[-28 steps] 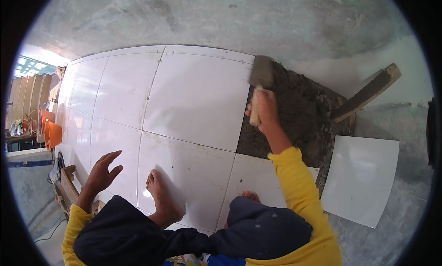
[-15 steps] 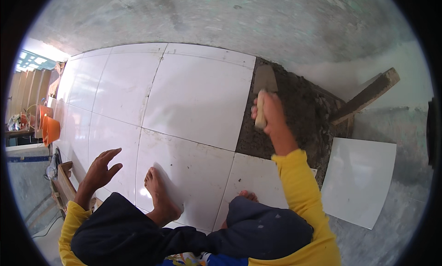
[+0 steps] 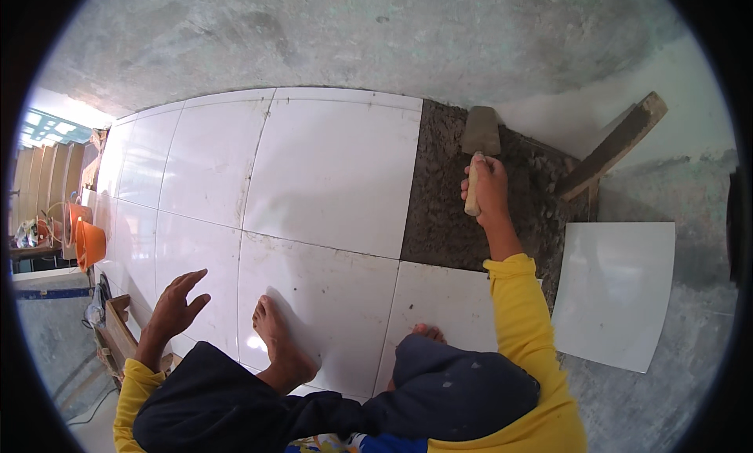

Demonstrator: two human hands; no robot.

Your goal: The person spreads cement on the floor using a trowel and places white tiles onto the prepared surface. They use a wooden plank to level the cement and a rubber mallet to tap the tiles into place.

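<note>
A trowel (image 3: 481,131) with a pale wooden handle is gripped in my right hand (image 3: 490,188), its grey blade pointing toward the wall. The blade is over the far part of a patch of dark wet mortar (image 3: 447,194). This patch borders large glossy white floor tiles (image 3: 337,171) on its left and near sides. My left hand (image 3: 177,305) hangs by my left knee with nothing in it, thumb and fingers apart. To the right of the mortar lies a loose white tile (image 3: 616,292).
A wooden plank (image 3: 612,149) leans at the right beside the mortar. The bare grey wall (image 3: 376,37) runs along the far side. Orange buckets (image 3: 90,243) stand at the left, with a wooden piece (image 3: 118,331) nearer. My bare left foot (image 3: 278,347) rests on the tiles.
My right hand has carried the trowel rightward across the mortar, away from the laid tile's edge. The view has tilted slightly. My left hand keeps nearly the same pose.
</note>
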